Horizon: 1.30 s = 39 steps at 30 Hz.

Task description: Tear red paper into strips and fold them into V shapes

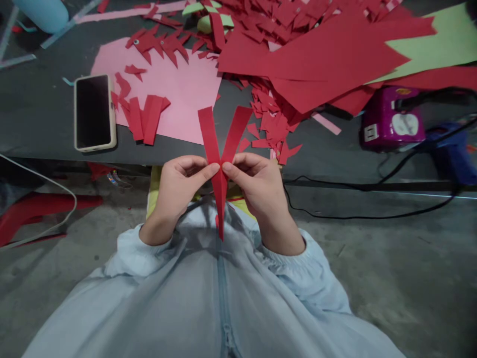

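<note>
Both hands pinch a red paper piece [220, 186] in front of my jacket, just off the table's near edge. Two strips of it spread upward in a V, and a pointed tail hangs down between my wrists. My left hand [182, 186] grips its left side between thumb and bent fingers. On the opposite side, my right hand [261, 186] holds it the same way, the two thumb tips almost meeting. Beyond my left hand, several cut red strips [151, 119] rest on a pink sheet [182, 99]. Small red scraps [274, 122] lie beyond my right hand.
A phone [95, 112] lies at the left on the dark table [33, 114]. Large red sheets [320, 54] and heaped cut pieces cover the back right. A purple box [393, 119], a blue glue gun [452, 149] and a black cord [335, 217] are at the right.
</note>
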Motion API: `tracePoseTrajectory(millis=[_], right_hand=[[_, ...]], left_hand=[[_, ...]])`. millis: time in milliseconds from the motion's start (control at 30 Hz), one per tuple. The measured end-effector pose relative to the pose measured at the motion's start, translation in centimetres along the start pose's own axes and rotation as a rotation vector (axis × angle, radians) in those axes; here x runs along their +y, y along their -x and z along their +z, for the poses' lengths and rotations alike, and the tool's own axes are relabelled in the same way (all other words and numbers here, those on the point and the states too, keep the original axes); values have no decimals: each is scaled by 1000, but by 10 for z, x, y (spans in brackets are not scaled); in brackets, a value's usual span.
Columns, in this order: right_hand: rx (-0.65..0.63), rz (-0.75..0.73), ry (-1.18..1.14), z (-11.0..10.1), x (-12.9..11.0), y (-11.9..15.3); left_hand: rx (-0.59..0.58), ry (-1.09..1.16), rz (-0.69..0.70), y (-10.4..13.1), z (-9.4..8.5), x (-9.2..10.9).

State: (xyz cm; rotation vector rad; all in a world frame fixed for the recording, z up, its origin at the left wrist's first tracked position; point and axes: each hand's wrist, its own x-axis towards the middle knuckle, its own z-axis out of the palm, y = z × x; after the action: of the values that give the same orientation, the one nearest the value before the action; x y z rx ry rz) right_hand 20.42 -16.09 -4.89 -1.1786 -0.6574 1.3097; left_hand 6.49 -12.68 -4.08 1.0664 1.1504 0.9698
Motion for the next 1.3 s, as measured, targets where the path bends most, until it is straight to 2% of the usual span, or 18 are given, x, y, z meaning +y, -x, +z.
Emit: tracePoseTrajectory(millis=[267, 467, 700, 900, 1200, 1300], right_hand=[[92, -74, 0, 1, 0, -1], [118, -56, -13, 0, -4, 0], [-15, 92, -55, -3, -6, 2], [-1, 63, -24, -3, -5, 0], [74, -12, -20, -1, 2, 0], [42, 35, -51, 0, 1, 0]], left_hand=[[33, 76, 67, 1, 3, 0], [-128, 64, 0, 0, -1, 1], [-44, 1, 46, -1, -3, 2], [-92, -23, -33, 1, -3, 2], [20, -23, 58, -1, 1, -4], [26, -38, 88, -1, -1, -3]])
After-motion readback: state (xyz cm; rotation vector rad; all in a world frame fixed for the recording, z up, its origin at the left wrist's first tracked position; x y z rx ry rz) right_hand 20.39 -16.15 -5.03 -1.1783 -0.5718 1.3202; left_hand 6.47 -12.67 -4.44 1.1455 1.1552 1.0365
